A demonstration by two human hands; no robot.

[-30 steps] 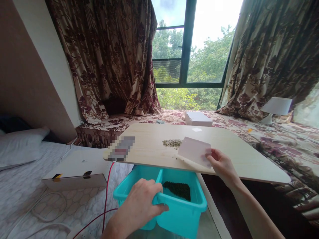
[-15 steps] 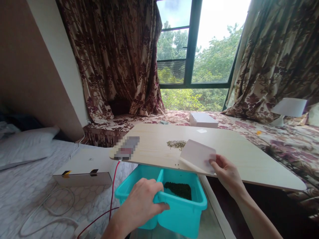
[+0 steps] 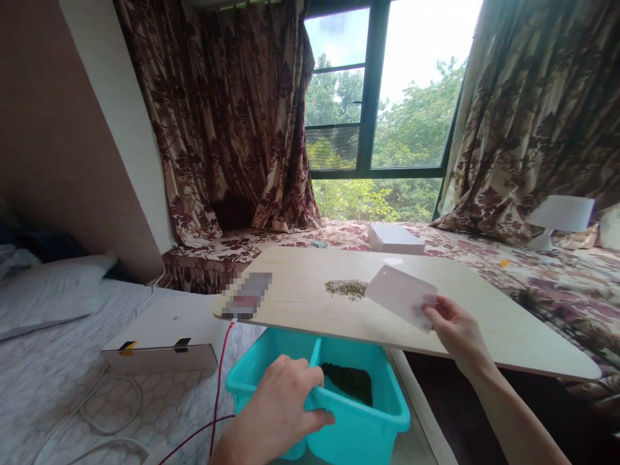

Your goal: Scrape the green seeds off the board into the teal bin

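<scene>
My left hand [image 3: 290, 400] grips the near rim of a turquoise two-compartment bin [image 3: 358, 423], thumb outside and fingers over the edge. The bin stands just below the near edge of the pale wooden tabletop [image 3: 290, 271]. Dark small grains [image 3: 349, 381] lie in its right compartment. Between thumb and fingers, my right hand [image 3: 458, 329] pinches a thin translucent white plastic sheet [image 3: 402, 294], held tilted over the tabletop. A scattered pile of greenish-brown seeds or beans [image 3: 346, 288] lies on the wood, just left of the sheet.
A blurred-out phone-like device [image 3: 248, 296] lies on the tabletop's left end, with a red cable [image 3: 220, 374] hanging from it. On the bed at left rests a white box [image 3: 165, 329]. Behind the tabletop are another white box [image 3: 394, 239] and a lamp [image 3: 557, 216].
My right hand and the sheet have moved right and away from the tabletop's near edge, to the right of the pile. A few stray seeds near that edge are gone. My left hand keeps its grip.
</scene>
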